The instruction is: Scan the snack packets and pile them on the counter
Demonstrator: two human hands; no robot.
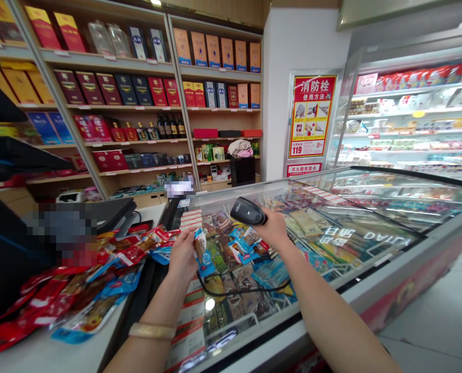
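My left hand [184, 252], with a gold bracelet on its wrist, pinches a small blue and clear snack packet [203, 253] above the glass top of a freezer. To its right, my right hand [274, 228] is wrapped round a black handheld scanner [247, 211], whose head points left. A black cable [246, 292] loops below the hands over the glass. Between the hands, blue and red packets [247, 243] show at the glass. Left of my left hand, a heap of red and blue snack packets [117, 264] covers part of a white counter [94, 355].
The chest freezer [371, 261] stretches off to the right. A dark monitor [13, 228] and a black device [112, 212] stand at the left. Shelves of boxes and bottles [131, 106] line the back wall, beside a red poster [312, 116] and a lit display fridge [413, 122].
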